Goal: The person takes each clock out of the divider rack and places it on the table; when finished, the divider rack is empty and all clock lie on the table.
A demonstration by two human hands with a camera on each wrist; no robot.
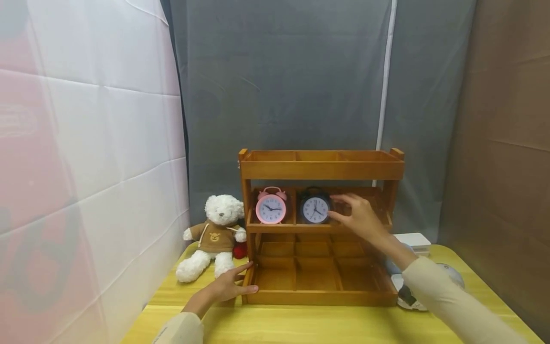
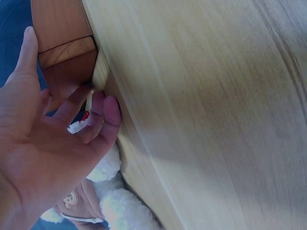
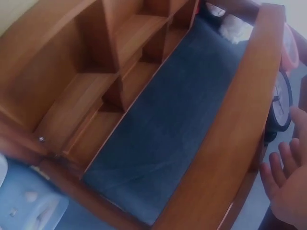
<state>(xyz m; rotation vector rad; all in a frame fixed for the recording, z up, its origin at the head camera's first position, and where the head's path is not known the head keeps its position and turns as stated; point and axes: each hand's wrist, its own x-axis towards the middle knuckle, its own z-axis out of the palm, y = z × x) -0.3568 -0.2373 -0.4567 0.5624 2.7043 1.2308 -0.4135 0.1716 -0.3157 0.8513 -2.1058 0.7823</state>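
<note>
On the middle tier of a wooden shelf (image 1: pixel 324 170) stand a pink twin-bell alarm clock (image 1: pixel 271 209) and, to its right, a black alarm clock (image 1: pixel 315 210). My right hand (image 1: pixel 358 217) is at the black clock's right edge, thumb and forefinger extended toward its rim. In the right wrist view the fingers (image 3: pixel 276 168) are spread beside that clock (image 3: pixel 279 103); whether they press on it is hard to tell. Low at the shelf's front left corner, my left hand (image 1: pixel 225 285) touches the wood. In the left wrist view its thumb is straight along the corner post (image 2: pixel 69 60), other fingers loosely bent.
A white teddy bear (image 1: pixel 221 229) in a brown hoodie sits left of the shelf, with a red thing (image 1: pixel 240 250) behind its arm. Right of the shelf are a white box (image 1: pixel 412 240) and other items partly covered by my right arm. Divided compartments (image 1: pixel 315 274) fill the bottom tier.
</note>
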